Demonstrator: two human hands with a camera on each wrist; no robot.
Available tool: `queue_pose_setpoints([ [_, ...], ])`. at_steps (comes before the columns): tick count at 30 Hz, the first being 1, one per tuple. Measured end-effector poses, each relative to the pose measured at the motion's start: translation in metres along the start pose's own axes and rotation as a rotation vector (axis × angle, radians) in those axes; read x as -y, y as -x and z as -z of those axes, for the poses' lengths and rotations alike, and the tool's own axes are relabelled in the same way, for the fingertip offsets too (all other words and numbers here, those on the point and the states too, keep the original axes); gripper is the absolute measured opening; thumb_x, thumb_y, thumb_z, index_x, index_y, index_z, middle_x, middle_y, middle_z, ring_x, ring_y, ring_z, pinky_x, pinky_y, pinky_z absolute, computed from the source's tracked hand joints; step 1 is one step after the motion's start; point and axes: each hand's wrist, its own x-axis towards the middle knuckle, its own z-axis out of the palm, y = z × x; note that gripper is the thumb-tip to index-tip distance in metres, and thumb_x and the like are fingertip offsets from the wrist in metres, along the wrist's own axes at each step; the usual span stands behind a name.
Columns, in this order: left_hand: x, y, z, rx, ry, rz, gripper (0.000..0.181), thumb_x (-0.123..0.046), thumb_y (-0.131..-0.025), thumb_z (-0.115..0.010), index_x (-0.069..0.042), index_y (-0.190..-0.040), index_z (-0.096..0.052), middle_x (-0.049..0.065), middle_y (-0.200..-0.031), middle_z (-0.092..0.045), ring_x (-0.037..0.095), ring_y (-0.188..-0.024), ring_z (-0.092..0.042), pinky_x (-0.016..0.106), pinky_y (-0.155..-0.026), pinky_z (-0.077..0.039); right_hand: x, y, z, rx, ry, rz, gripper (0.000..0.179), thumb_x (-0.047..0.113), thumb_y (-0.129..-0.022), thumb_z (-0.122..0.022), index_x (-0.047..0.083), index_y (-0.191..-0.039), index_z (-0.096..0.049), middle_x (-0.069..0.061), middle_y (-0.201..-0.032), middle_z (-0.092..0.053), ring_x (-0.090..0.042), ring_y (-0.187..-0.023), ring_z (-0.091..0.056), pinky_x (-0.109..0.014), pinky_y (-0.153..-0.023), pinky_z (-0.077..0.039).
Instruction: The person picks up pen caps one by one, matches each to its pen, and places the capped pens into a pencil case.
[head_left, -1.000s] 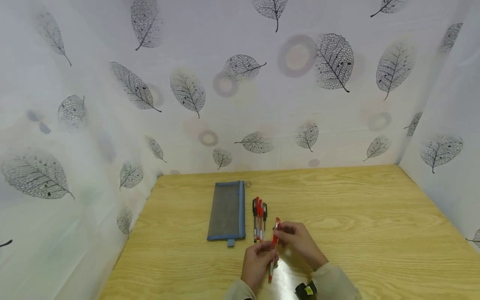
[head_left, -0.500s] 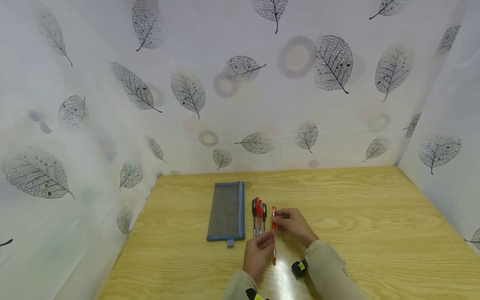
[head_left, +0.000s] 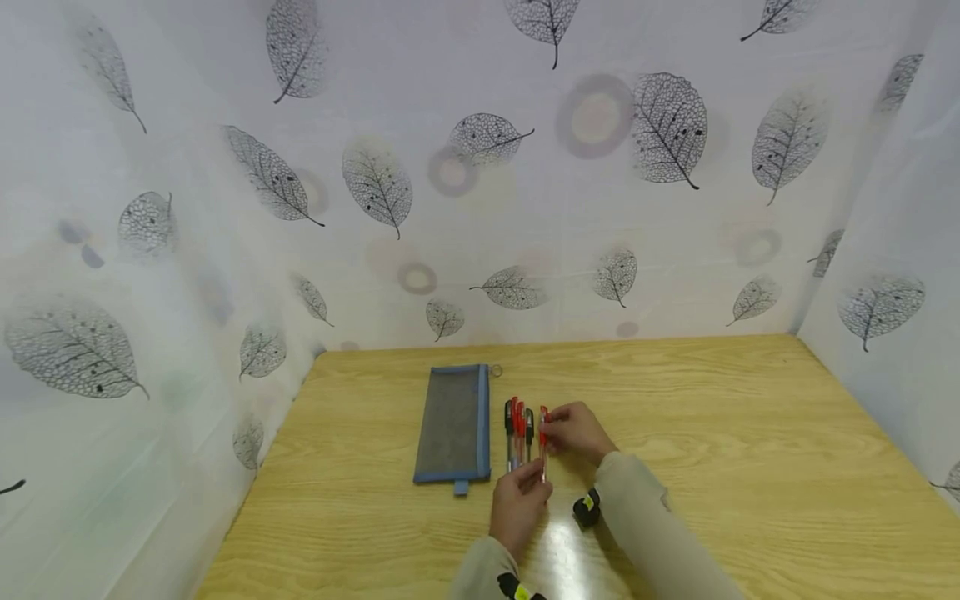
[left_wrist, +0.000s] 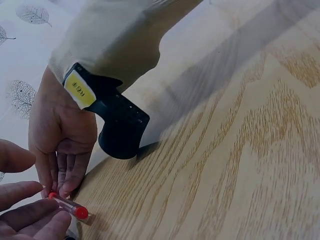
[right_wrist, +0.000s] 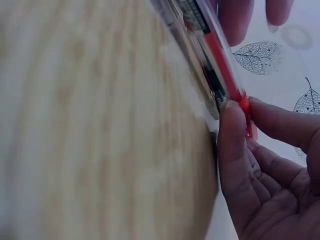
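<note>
In the head view my right hand (head_left: pixel 577 432) pinches a red gel pen (head_left: pixel 543 425) near its capped top, thumb against fingers. The right wrist view shows that pinch close up on the red pen (right_wrist: pixel 225 65). My left hand (head_left: pixel 517 504) is at the pen's lower end. Its fingers (left_wrist: pixel 30 215) lie fairly straight beside the red end of the pen (left_wrist: pixel 81 212) in the left wrist view, with the thumb held apart. Just left of the held pen, several black and red pens (head_left: pixel 520 423) lie side by side on the table, their lower ends partly hidden by the left hand.
A grey mesh zip pouch (head_left: pixel 450 425) with blue edging lies left of the pens, a small ring at its top corner. The wooden table (head_left: pixel 712 450) ends at a leaf-patterned curtain (head_left: pixel 510 208) behind and on both sides. Each wrist wears a black camera (head_left: pixel 587 508).
Both hands have carried the red pen forward and slightly left, up alongside the row of pens, and straightened it. The left thumb and fingers now stand apart. Pouch and other pens stay put.
</note>
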Motion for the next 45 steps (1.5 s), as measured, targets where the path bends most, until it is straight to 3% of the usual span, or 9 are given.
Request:
queue_pose_setpoints([
  [3,0.001,-0.001,-0.001,-0.001,-0.014,-0.012,0.038,0.001,-0.083,-0.065,0.011,-0.119,-0.062,0.022,-0.121,-0.062,0.031,-0.115,-0.058,0.038,-0.095,-0.049,0.001,-0.003,-0.001,-0.024,0.006,-0.027,0.014,0.002,-0.088,-0.067,-0.010,-0.095,-0.066,-0.012,-0.074,-0.067,-0.016,-0.057,-0.063,-0.031,-0.056,-0.056],
  [11,-0.002,0.001,0.000,0.030,-0.043,-0.039,0.038,-0.003,-0.086,-0.066,0.007,-0.122,-0.061,0.019,-0.125,-0.062,0.031,-0.115,-0.058,0.038,-0.095,-0.049,0.004,-0.008,-0.003,-0.077,-0.001,-0.076,0.017,0.001,-0.086,-0.069,-0.010,-0.098,-0.066,-0.013,-0.076,-0.068,-0.017,-0.056,-0.064,-0.032,-0.056,-0.057],
  [18,-0.008,0.004,0.017,0.001,-0.099,-0.125,0.032,-0.006,-0.090,-0.065,0.002,-0.121,-0.063,0.017,-0.122,-0.062,0.031,-0.107,-0.062,0.037,-0.085,-0.054,0.001,-0.008,-0.002,-0.082,-0.024,-0.075,0.015,0.004,-0.086,-0.070,-0.008,-0.095,-0.068,-0.013,-0.073,-0.068,-0.019,-0.056,-0.064,-0.035,-0.055,-0.057],
  [24,-0.013,-0.004,0.039,-0.111,-0.236,-0.168,0.033,-0.016,-0.092,-0.066,-0.009,-0.124,-0.063,0.012,-0.130,-0.058,0.036,-0.117,-0.055,0.049,-0.094,-0.047,-0.001,-0.003,-0.003,-0.096,-0.049,-0.075,0.015,0.005,-0.089,-0.066,-0.008,-0.097,-0.067,-0.014,-0.076,-0.067,-0.021,-0.060,-0.065,-0.035,-0.058,-0.057],
  [29,-0.015,-0.020,0.055,-0.211,-0.390,-0.310,0.032,-0.011,-0.089,-0.068,-0.005,-0.121,-0.064,0.012,-0.124,-0.061,0.034,-0.117,-0.055,0.050,-0.097,-0.044,-0.006,0.001,-0.007,-0.124,-0.091,-0.060,0.017,0.005,-0.090,-0.065,-0.009,-0.099,-0.066,-0.015,-0.078,-0.067,-0.021,-0.061,-0.064,-0.035,-0.058,-0.057],
  [33,-0.015,-0.032,0.064,-0.237,-0.549,-0.422,0.035,-0.011,-0.087,-0.072,0.000,-0.119,-0.063,0.015,-0.120,-0.062,0.035,-0.115,-0.055,0.051,-0.097,-0.044,-0.010,0.005,-0.012,-0.172,-0.123,-0.057,0.017,0.004,-0.090,-0.065,-0.009,-0.101,-0.066,-0.014,-0.077,-0.068,-0.021,-0.061,-0.064,-0.035,-0.058,-0.057],
  [37,-0.014,-0.045,0.070,-0.235,-0.712,-0.477,0.042,-0.015,-0.084,-0.076,0.003,-0.119,-0.062,0.019,-0.121,-0.058,0.038,-0.114,-0.053,0.052,-0.096,-0.044,-0.012,0.009,-0.018,-0.230,-0.133,-0.045,0.020,0.002,-0.089,-0.064,-0.009,-0.105,-0.065,-0.013,-0.080,-0.068,-0.020,-0.061,-0.064,-0.035,-0.057,-0.057],
  [40,-0.012,-0.056,0.072,-0.212,-0.803,-0.453,0.050,-0.019,-0.082,-0.077,0.005,-0.123,-0.058,0.023,-0.126,-0.054,0.041,-0.121,-0.048,0.053,-0.100,-0.041,-0.013,0.011,-0.022,-0.272,-0.153,-0.029,0.021,0.001,-0.088,-0.065,-0.010,-0.106,-0.064,-0.014,-0.084,-0.069,-0.020,-0.060,-0.064,-0.035,-0.057,-0.057],
  [45,-0.010,-0.066,0.074,-0.148,-0.872,-0.315,0.066,-0.026,-0.084,-0.076,0.006,-0.135,-0.048,0.028,-0.145,-0.037,0.044,-0.138,-0.027,0.056,-0.109,-0.027,-0.015,0.015,-0.027,-0.327,-0.193,-0.002,0.022,-0.001,-0.087,-0.065,-0.011,-0.107,-0.063,-0.017,-0.086,-0.069,-0.019,-0.059,-0.064,-0.033,-0.055,-0.057],
])
